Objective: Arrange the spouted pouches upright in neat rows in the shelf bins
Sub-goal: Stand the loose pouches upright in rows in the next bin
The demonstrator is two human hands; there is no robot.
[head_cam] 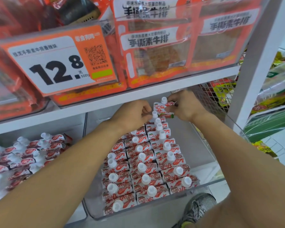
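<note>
Seating the rear pouch upright: left hand and right hand fingers pinching its top corners; best lowered square behind the right-hand row in the bin.

This is a shop, a snack aisle by the look of it. A large orange and white price tag reading 12.8 hangs at the front edge of the upper white shelf, with a QR code beside the price. Behind it stand many identical orange snack packets. Below, clear shelf bins hold rows of identical spouted pouches.
</note>
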